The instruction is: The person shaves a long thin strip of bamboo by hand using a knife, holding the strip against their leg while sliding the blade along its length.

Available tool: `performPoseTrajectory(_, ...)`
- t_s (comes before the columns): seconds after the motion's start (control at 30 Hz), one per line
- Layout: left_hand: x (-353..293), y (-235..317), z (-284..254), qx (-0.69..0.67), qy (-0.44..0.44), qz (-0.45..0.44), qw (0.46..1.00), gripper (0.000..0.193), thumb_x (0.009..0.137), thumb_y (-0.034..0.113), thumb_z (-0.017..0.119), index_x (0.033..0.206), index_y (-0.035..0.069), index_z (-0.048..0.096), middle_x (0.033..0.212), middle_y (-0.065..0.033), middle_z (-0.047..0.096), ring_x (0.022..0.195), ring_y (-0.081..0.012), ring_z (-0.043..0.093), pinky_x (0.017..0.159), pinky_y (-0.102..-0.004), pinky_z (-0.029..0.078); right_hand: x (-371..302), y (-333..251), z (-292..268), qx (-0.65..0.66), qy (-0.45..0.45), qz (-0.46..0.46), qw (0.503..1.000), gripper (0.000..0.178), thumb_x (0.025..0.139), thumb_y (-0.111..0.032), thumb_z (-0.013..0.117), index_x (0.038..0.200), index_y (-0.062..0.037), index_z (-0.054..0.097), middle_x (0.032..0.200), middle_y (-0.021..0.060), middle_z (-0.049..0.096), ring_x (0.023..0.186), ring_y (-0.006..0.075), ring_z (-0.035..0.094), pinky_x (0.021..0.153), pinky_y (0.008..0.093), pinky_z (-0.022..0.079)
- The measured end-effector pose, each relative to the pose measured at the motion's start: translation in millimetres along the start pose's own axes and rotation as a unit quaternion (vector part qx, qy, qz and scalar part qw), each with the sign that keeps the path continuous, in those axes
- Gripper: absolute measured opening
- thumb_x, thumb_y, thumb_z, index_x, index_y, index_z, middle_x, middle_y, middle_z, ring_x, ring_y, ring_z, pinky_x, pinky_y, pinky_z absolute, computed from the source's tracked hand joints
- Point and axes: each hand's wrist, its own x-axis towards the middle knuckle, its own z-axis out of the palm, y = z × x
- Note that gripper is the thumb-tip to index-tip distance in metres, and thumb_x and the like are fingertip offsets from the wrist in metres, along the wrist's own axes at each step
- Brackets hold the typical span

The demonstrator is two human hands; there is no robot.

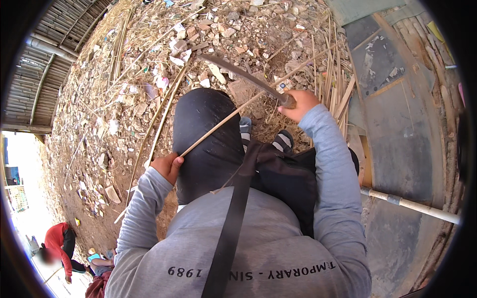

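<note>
My left hand point(168, 166) is closed around the near end of a long, thin bamboo strip point(218, 125). The strip slants over my dark-trousered knee and away to the far right. My right hand point(302, 104) grips a machete point(238, 71) by its short handle. Its dark, curved blade points to the far left and passes across the strip close to the handle; whether the two touch, I cannot tell. More pale strips point(161, 121) lie on the ground beyond my left hand.
Broken stone and litter point(238, 30) cover the ground. Grey boards point(397, 124) lie at the right, with a pale pole point(412, 206) across them. Split strips point(338, 89) are piled beside the boards. A slatted bamboo wall point(54, 64) stands far left. A person in red point(58, 243) bends over, lower left.
</note>
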Motion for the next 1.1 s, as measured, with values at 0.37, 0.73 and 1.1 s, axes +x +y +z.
performPoseTrajectory(0.37, -1.5, 4.8, -0.1, 0.026, 0.004, -0.007, 1.000, 0.046, 0.097, 0.044, 0.040, 0.087, 0.002, 0.056, 0.070, -0.0224, 0.060, 0.072, -0.0438, 0.060, 0.065, -0.0487, 0.047, 1.1, 34.9, -6.2, 0.044, 0.003, 0.105, 0.993, 0.044, 0.070, -0.038, 0.075, 0.101, -0.0083, 0.067, 0.092, 0.0154, 0.068, 0.089, 0.0318, 0.064, 0.082, 0.0381, 0.049)
performPoseTrajectory(0.73, 1.0, 0.2, -0.4, 0.026, -0.011, 0.013, 1.000, 0.049, 0.097, 0.046, 0.036, 0.085, 0.002, 0.054, 0.069, -0.0227, 0.059, 0.073, -0.0449, 0.059, 0.066, -0.0492, 0.046, 1.6, 35.7, 4.2, 0.038, -0.010, 0.068, 0.997, 0.049, 0.069, -0.040, 0.075, 0.101, -0.0040, 0.066, 0.091, 0.0177, 0.068, 0.089, 0.0328, 0.065, 0.082, 0.0379, 0.049)
performPoseTrajectory(1.1, 0.1, 4.6, -2.0, 0.013, -0.014, 0.003, 1.000, 0.049, 0.097, 0.046, 0.037, 0.084, 0.002, 0.054, 0.068, -0.0225, 0.059, 0.072, -0.0450, 0.059, 0.065, -0.0490, 0.045, 2.9, 34.2, 5.9, 0.070, -0.023, 0.073, 0.995, 0.045, 0.070, -0.038, 0.075, 0.098, -0.0032, 0.066, 0.086, 0.0158, 0.068, 0.083, 0.0305, 0.065, 0.079, 0.0369, 0.049)
